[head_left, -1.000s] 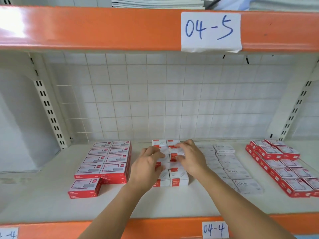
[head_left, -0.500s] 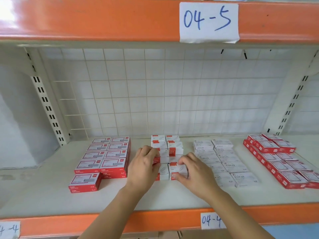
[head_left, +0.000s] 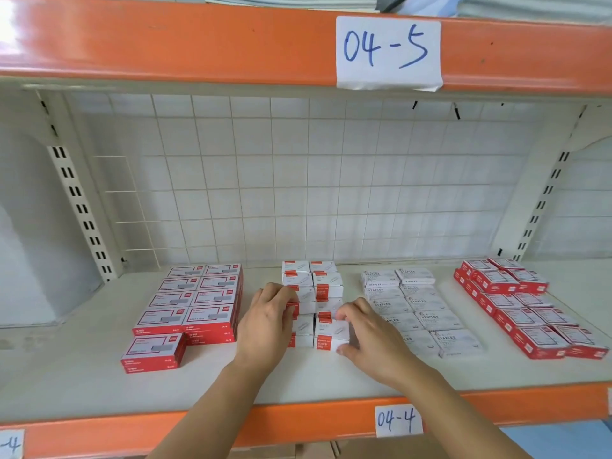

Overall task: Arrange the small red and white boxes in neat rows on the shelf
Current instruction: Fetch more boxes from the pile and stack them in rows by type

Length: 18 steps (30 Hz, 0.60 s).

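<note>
Head view: my left hand (head_left: 268, 321) presses curled fingers against the left side of the small red and white boxes (head_left: 313, 293), mid-shelf (head_left: 82, 385). My right hand (head_left: 371, 339) pinches the nearest right box (head_left: 331, 334).
</note>
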Available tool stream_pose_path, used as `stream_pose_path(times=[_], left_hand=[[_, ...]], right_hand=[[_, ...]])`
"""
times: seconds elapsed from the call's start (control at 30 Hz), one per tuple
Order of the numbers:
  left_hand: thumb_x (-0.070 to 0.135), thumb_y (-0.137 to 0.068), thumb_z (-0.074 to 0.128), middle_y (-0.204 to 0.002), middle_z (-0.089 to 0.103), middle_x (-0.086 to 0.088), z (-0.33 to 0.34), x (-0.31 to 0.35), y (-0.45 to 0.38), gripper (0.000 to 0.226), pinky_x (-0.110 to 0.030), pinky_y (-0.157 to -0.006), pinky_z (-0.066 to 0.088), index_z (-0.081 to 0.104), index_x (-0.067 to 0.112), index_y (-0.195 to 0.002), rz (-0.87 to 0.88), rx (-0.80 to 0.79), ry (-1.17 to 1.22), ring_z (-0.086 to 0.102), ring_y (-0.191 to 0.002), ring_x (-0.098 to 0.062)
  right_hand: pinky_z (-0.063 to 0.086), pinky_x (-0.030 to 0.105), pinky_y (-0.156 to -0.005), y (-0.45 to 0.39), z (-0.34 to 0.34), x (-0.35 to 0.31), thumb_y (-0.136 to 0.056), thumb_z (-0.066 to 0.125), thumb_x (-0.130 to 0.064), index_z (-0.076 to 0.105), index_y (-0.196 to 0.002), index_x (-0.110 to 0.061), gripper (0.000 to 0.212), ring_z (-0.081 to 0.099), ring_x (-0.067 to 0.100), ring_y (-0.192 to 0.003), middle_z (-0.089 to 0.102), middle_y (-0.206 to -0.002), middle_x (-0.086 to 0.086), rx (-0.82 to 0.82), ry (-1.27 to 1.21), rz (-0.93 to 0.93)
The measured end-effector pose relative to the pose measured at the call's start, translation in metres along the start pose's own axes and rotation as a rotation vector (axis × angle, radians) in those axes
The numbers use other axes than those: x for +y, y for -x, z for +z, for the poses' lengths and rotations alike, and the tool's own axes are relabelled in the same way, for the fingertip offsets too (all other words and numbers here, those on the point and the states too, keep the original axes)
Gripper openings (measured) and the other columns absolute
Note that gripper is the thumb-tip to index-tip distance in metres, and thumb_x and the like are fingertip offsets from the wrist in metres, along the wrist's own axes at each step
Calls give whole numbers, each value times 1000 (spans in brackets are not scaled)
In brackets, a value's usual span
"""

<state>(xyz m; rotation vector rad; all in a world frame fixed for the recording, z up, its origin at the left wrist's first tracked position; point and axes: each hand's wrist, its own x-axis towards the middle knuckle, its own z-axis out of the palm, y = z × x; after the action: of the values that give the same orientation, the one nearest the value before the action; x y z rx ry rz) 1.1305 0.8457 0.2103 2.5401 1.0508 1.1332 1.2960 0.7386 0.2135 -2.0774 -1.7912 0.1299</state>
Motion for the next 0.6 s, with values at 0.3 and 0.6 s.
stream_pose_path(times=[0.3,0.6], left_hand=[[15,-87,60,-103,56,6,-1,-1,0,13,-27,-54,42,62,15,-99,-12,0,25,53,-95,-18],[50,-75,68,-149,17,9,-2,-5,8,84,-26,-109,28,23,32,-144,88,-240,-60,19,-136,-11]], right_hand=[[47,32,-82,-13,-14,5,-81,67,-8,49,-108,-24,36,52,11,-92,46,-111,-9,90,-258,106],[47,33,-83,-42,-7,0,-85,63,-7,55,-121,-18,38,57,17,-85,42,-121,-4,145,-155,94]])
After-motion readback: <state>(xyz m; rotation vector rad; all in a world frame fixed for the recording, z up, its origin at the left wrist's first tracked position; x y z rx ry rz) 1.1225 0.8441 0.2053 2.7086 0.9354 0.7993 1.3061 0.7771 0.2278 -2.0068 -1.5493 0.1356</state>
